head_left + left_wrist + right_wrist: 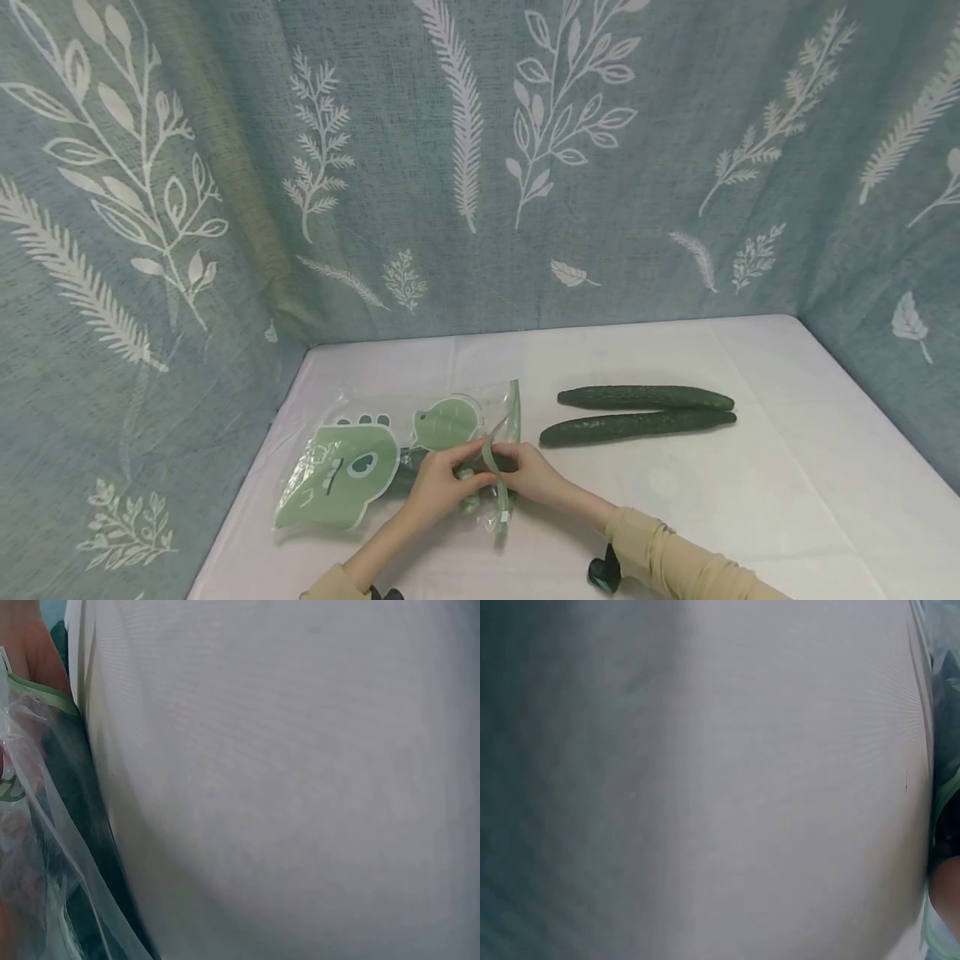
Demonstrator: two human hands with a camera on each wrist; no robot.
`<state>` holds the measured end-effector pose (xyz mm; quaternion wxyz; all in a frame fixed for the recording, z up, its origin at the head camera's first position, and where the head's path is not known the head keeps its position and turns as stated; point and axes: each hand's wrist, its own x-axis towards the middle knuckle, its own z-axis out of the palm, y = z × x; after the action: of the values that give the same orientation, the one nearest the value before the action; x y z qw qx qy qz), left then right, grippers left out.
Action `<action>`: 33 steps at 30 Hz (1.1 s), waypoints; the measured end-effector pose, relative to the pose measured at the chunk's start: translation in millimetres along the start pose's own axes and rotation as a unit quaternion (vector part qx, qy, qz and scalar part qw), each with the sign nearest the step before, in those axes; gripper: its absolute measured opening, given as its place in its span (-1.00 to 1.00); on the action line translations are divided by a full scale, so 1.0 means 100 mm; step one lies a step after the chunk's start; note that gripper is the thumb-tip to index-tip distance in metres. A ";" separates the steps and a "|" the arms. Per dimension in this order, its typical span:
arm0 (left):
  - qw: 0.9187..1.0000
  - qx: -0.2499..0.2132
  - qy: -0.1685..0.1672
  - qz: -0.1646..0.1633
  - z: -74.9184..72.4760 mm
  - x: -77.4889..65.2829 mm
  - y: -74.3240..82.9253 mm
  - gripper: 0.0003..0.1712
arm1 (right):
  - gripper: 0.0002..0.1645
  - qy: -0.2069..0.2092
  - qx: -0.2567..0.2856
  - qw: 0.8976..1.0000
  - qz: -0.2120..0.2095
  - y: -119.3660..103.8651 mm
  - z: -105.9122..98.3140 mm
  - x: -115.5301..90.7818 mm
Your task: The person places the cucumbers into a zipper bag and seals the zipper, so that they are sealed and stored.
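A clear zip bag with a green dinosaur print lies on the table, its green-edged mouth facing right. Inside it, a dark green cucumber shows partly through the plastic, mostly behind the print and the hands. At the mouth my left hand pinches the bag's edge between thumb and fingers. My right hand holds the cucumber's end, right at the opening; its fingertips are partly hidden behind the bag's zip strip. In the left wrist view, the bag's plastic shows along the left side.
Two more cucumbers lie side by side to the right of the bag, the rear cucumber and the front cucumber. A white cloth covers the table. A blue-grey leaf-patterned curtain stands behind and at both sides.
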<state>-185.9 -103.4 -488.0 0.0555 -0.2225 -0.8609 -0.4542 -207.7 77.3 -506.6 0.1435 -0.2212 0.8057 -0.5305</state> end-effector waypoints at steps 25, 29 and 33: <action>0.992 -0.081 -0.081 -0.061 -0.12 0.10 -0.09 -0.32 | -0.44 0.010 -0.035 0.999 -0.008 -0.01 0.02 0.04; 0.992 -0.087 -0.080 -0.051 -0.10 0.10 -0.11 -0.34 | -0.43 0.005 -0.033 0.999 0.005 -0.02 -0.01 0.03; 0.992 -0.094 -0.079 -0.041 -0.07 0.08 -0.14 -0.38 | -0.41 0.010 -0.033 0.999 0.014 0.00 -0.01 0.01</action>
<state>-200.2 -113.0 -491.7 -0.0525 -0.2268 -0.8246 -0.5156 -209.5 77.5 -506.4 0.1348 -0.2093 0.8272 -0.5037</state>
